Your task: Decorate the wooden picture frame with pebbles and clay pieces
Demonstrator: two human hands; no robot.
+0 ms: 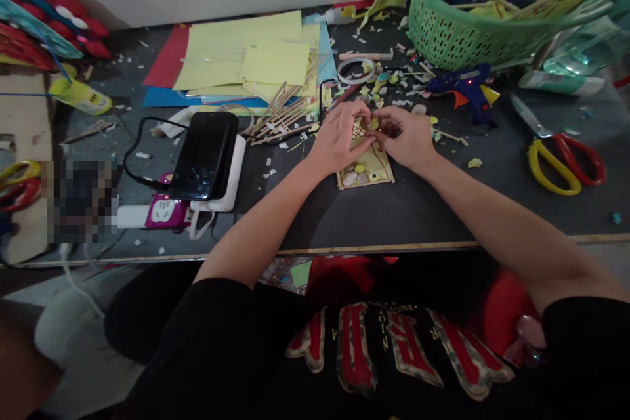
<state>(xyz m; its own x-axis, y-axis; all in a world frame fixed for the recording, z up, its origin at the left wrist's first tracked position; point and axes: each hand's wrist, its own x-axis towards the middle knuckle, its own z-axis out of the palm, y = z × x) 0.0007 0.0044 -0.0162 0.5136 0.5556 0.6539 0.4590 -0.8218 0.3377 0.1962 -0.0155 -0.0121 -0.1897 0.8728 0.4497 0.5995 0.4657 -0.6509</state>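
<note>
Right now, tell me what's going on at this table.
A person's left hand and right hand are close together at the fingertips over a small yellow card; exactly what they pinch is hard to tell. What look like pebbles sit at the card's near end. The glue gun and scissors lie to the right, untouched; sticks and paper lie to the left.

The left hand (340, 138) and right hand (407, 136) partly hide the stick-edged yellow card (378, 163); anything in their grip is too small to tell; the top edge crops the green basket (460, 39), the left edge some scissors (29, 190); blocky blurring masks a dark item (83, 200)
</note>
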